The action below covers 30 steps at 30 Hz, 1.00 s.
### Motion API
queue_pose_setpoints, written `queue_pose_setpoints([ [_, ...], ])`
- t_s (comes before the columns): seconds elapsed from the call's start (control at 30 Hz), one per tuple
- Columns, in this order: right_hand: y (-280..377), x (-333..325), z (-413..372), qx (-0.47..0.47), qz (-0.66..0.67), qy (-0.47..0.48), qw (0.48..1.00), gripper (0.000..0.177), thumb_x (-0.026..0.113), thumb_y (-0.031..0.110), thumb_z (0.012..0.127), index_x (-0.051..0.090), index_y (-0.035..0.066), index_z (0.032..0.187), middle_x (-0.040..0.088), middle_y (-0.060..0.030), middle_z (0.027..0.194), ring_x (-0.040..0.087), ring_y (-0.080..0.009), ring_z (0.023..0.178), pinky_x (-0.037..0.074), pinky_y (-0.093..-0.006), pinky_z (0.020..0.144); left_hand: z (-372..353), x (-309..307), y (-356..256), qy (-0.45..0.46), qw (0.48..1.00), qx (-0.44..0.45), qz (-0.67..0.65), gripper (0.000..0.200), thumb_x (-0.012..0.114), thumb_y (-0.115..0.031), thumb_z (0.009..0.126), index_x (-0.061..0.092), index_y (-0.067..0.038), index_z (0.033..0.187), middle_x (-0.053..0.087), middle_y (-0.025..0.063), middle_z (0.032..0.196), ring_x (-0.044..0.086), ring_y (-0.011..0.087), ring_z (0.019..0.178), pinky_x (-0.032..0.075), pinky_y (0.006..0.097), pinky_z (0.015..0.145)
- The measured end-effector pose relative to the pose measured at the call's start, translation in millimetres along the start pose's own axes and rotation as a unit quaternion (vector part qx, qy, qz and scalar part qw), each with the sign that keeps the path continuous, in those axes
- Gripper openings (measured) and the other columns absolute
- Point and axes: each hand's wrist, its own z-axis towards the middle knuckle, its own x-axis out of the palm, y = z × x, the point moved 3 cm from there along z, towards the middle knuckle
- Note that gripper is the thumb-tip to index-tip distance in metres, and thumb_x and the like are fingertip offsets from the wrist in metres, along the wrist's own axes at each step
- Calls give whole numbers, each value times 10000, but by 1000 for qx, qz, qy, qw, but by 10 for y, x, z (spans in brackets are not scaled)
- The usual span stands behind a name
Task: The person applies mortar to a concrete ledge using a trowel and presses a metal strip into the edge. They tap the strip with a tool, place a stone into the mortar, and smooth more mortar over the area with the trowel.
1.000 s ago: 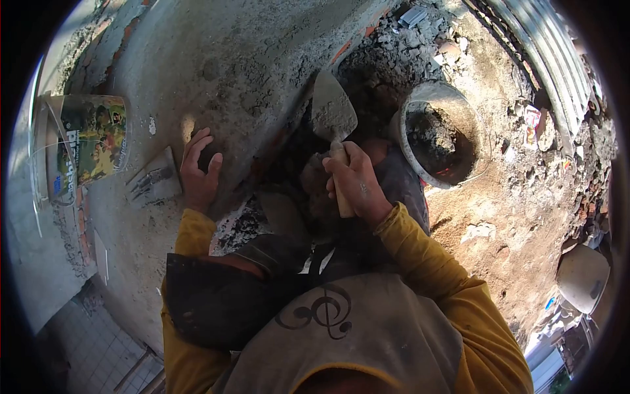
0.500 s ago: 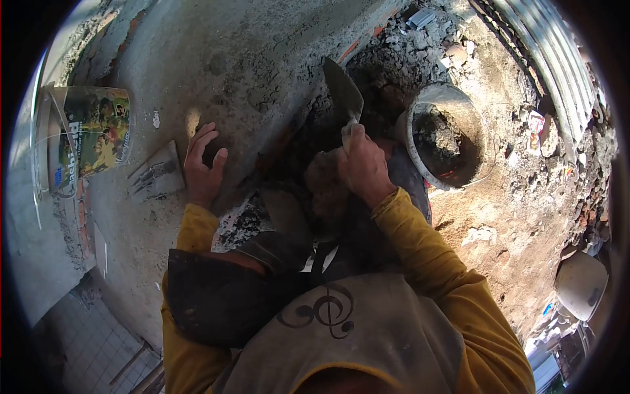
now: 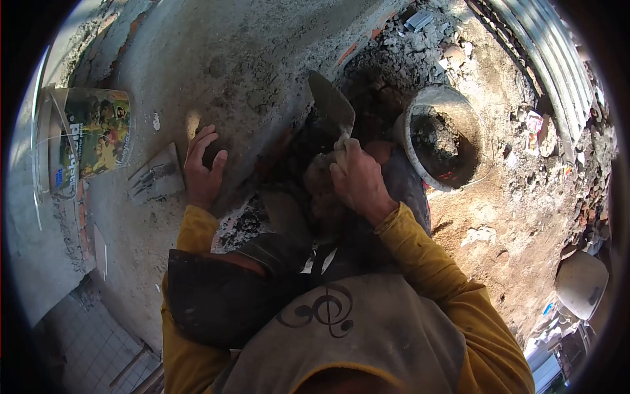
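Note:
My right hand point(image 3: 361, 180) is closed round the handle of a trowel point(image 3: 331, 104), whose blade points up and left over dark, rubble-strewn ground beside the concrete surface. My left hand point(image 3: 203, 172) rests on the grey concrete point(image 3: 243, 79) with its fingers apart, holding nothing. Just left of it lies a flat grey tool point(image 3: 157, 177) with marks of mortar on it. To the right of my right hand stands a round bucket point(image 3: 410, 141) with grey mortar point(image 3: 438, 138) inside.
A clear plastic bucket with a printed label point(image 3: 98, 131) lies at the left. Broken rubble point(image 3: 410, 56) is at the top. Corrugated sheet point(image 3: 548, 52) runs along the upper right. A pale container point(image 3: 581, 285) sits at the far right, and floor tiles point(image 3: 92, 341) show at the lower left.
My right hand and the trowel have shifted a little left and down, the blade moving towards the concrete. My left hand has hardly moved.

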Motion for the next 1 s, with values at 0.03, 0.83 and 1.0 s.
queue_pose_setpoints([
  [0.03, 13, 25, 11, 0, 2, 3, 1000, 410, 634, 115, 858, 461, -4, 1210, 633, -270, 1115, 628, -485, 996, 509, -528, 858, 0, 3, -8, 1, 1000, -2, -6, 431, 687, -343, 912, 633, -9, 1179, 608, 135, 1324, 534, 313, 1285, 398, 410, 1090],
  [0.83, 313, -185, -79, -43, 98, 1, 994, 462, 685, 141, 848, 474, 1, 1234, 654, -265, 1002, 639, -476, 917, 515, -495, 775, 4, -13, 5, 6, 1000, -2, -9, 393, 694, -278, 900, 631, -10, 1180, 602, 130, 1334, 525, 306, 1298, 391, 412, 1100],
  [1.0, 297, -826, 573, -58, -12, -101, 993, 359, 690, 182, 858, 554, -2, 1134, 661, -231, 915, 640, -458, 879, 515, -473, 747, 12, -14, 1, 4, 1000, -5, -16, 394, 700, -267, 894, 631, -10, 1185, 601, 130, 1336, 524, 304, 1301, 390, 412, 1102],
])
